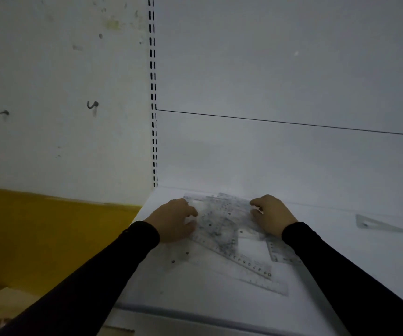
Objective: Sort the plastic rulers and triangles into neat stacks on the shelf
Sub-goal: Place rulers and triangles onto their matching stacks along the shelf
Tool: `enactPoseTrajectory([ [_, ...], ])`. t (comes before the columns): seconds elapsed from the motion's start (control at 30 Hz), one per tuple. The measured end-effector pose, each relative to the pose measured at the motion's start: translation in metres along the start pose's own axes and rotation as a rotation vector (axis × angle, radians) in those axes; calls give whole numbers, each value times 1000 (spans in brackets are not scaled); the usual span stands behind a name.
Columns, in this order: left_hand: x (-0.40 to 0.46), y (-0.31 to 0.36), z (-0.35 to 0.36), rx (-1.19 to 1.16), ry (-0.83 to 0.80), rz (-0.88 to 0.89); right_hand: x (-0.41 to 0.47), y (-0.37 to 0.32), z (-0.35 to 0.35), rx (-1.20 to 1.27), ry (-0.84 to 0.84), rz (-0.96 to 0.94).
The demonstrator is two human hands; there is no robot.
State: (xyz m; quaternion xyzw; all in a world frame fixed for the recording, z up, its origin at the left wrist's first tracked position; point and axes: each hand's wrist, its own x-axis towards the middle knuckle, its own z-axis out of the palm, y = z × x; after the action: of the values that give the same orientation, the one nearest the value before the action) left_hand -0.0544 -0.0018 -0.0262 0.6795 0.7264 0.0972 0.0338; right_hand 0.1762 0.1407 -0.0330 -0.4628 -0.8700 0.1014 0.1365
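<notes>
Hands in black long sleeves reach forward onto a white flat shelf (195,287) set against a white back panel. The left hand (175,220) lies at the left edge of a loose pile of clear plastic rulers and triangles (224,229), its fingers curled down onto the sheets; whether it pinches one or only presses on the pile cannot be told through the blur. The right hand (272,214) sits at the pile's right edge, fingers curled inward and touching the clear plastic there, and the same doubt holds for its grip. The two hands are apart, with the pile between them.

The pile lies near the shelf's back left corner, pieces overlapping at different angles. A long clear straight ruler with printed black numbers (251,265) sticks out of it diagonally toward the shelf's front, and a clear strip with fine markings (266,284) lies just beside it, nearer the front edge. A separate clear plastic triangle (377,223) lies flat on the shelf well apart from the pile, off to the right.

A white slotted metal upright (153,93) runs up from the shelf's back left corner. Left of it stands a stained white wall with two small dark hooks (93,105), and below that a yellow band (37,226).
</notes>
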Motion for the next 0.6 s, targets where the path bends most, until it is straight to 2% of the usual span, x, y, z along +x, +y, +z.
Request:
enactPoseTrajectory([
  [0.13, 14, 15, 5, -44, 102, -3, -10, 15, -5, -21, 18, 140],
  [0.23, 26, 30, 11, -10, 20, -74, -10, 28, -11, -33, -35, 228],
  [0.3, 31, 36, 13, 50, -41, -93, -9, 32, -12, -22, -51, 217],
  [0.6, 38, 36, 0, 21, -69, -99, -1, 41, -9, 67, 7, 102],
])
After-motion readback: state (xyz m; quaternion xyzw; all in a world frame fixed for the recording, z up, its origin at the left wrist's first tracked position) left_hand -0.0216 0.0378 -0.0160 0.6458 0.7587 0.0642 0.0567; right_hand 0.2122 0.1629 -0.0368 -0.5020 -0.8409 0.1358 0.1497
